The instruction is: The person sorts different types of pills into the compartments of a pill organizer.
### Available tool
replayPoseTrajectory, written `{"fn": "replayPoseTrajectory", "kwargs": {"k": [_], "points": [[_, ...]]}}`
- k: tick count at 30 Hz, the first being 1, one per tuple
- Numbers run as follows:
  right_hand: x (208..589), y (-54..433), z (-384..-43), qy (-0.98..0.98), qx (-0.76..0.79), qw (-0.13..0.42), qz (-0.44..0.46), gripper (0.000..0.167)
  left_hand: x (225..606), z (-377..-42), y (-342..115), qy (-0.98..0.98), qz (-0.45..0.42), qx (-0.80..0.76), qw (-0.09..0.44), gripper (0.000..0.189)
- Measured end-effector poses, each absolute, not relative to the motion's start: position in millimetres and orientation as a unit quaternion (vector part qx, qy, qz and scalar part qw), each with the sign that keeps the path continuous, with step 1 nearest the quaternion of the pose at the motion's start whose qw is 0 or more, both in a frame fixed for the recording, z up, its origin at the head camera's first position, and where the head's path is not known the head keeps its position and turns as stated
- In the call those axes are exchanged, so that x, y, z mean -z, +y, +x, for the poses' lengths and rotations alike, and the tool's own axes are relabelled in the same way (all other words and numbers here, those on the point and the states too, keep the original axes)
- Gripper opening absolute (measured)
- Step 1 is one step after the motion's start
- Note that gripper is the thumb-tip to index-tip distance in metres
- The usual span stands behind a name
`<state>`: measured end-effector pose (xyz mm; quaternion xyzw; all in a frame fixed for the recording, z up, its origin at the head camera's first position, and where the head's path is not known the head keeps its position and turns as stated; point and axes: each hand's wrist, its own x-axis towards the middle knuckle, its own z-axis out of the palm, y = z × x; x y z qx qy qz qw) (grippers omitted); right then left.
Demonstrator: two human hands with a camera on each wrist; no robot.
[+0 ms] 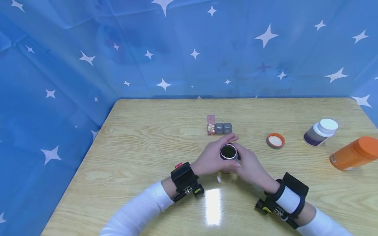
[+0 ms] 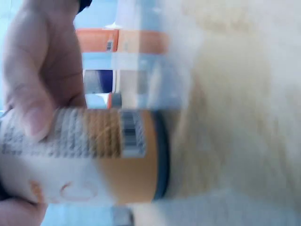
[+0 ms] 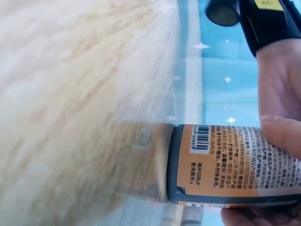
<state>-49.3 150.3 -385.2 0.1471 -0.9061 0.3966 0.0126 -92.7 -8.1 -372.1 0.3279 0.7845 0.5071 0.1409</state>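
A dark grey bottle point(image 1: 228, 151) with an orange and white printed label stands in the middle of the table, its round mouth uncapped and dark inside. My left hand point(image 1: 211, 156) grips it from the left; in the left wrist view the thumb point(image 2: 36, 122) presses on the label. From the right, my right hand point(image 1: 251, 165) holds the same bottle, thumb point(image 3: 282, 134) and fingers round its upper part in the right wrist view. Just beyond the hands sits a small pill box, with a pink compartment point(image 1: 211, 128) open and full of pale tablets, beside two closed grey compartments point(image 1: 223, 128).
An orange and grey cap point(image 1: 275, 141) lies inside up to the right of the hands. Farther right are a white-capped bottle point(image 1: 320, 132) with a dark label and a large orange bottle point(image 1: 354, 153). A blue starred cloth point(image 1: 189, 65) hangs behind the wooden table point(image 1: 133, 147).
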Motion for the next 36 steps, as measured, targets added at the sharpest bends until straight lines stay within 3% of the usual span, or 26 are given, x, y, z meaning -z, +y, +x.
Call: {"fn": "replayPoseTrajectory", "kwargs": {"k": [5, 11, 15, 19, 26, 32, 36], "points": [[387.6, 151.2, -48.9, -0.908, -0.395, 0.016, 0.138, 0.059, 386.7, -88.1, 5.3, 0.761, 0.294, -0.565, 0.124, 0.079], [385.6, 160.5, -48.8, -0.912, -0.391, -0.041, 0.122, 0.057, 394.2, -85.6, 13.2, 0.751, 0.277, -0.591, 0.099, 0.058], [374.6, 191.1, -54.2, -0.922, -0.355, -0.073, 0.136, 0.056, 396.5, -84.9, 16.3, 0.741, 0.280, -0.603, 0.092, 0.053], [364.1, 231.5, -71.0, -0.955, -0.276, -0.051, 0.096, 0.059, 399.7, -85.1, 14.7, 0.731, 0.276, -0.617, 0.095, 0.049], [380.4, 267.5, -91.5, -0.976, -0.193, -0.091, 0.035, 0.072, 404.2, -85.0, 11.0, 0.730, 0.269, -0.621, 0.094, 0.037], [386.1, 269.3, -99.5, -0.978, -0.191, -0.057, 0.057, 0.047, 402.3, -85.3, 10.9, 0.736, 0.268, -0.615, 0.087, 0.034], [367.1, 254.0, -95.5, -0.971, -0.223, -0.030, 0.086, 0.050, 401.5, -85.5, 10.9, 0.738, 0.268, -0.613, 0.085, 0.033]]}}
